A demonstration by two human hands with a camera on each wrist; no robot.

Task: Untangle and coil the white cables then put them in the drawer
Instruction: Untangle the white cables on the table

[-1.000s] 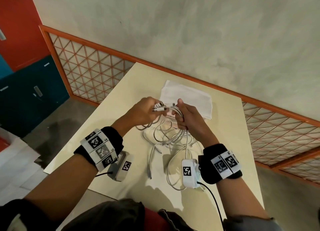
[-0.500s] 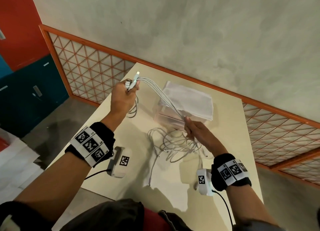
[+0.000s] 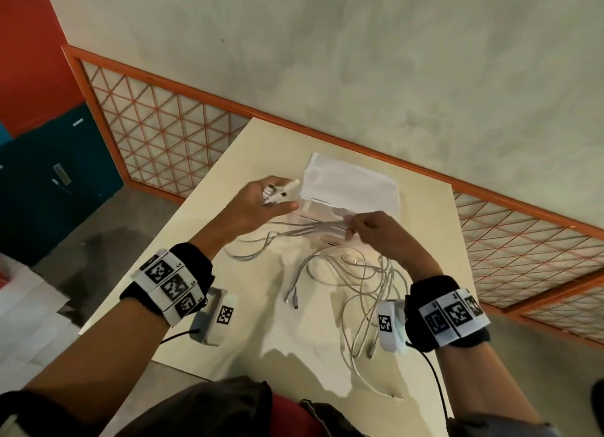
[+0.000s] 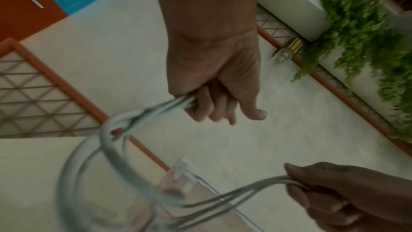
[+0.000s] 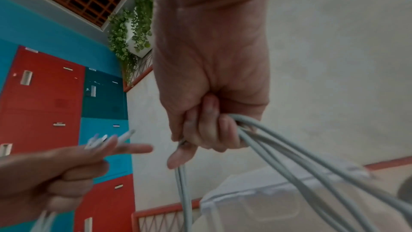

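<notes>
Several white cables (image 3: pixel 359 273) lie tangled on the cream table (image 3: pixel 228 256). My left hand (image 3: pixel 277 201) grips a bundle of cable ends, and their connectors (image 3: pixel 282 189) stick out past the fingers. To its right, my right hand (image 3: pixel 351 227) grips the same bundle further along. A slack loop (image 4: pixel 111 147) hangs between the two hands. Both hands hover just in front of a small clear plastic drawer box (image 3: pixel 322 214). In the right wrist view, the cables (image 5: pixel 289 156) run out of my curled fingers (image 5: pixel 209 130) towards the box (image 5: pixel 278 200).
A white cloth (image 3: pixel 353 184) covers the drawer box top. An orange lattice rail (image 3: pixel 163 135) and a grey wall stand behind the table. Red and blue lockers (image 5: pixel 44 103) are at the left. The table's near edge (image 3: pixel 196 371) is close to my body.
Half a second ago my left hand held the cable ends high and to the left, pulled taut. It has come back down and right, close to my right hand, and the cables have slackened.
</notes>
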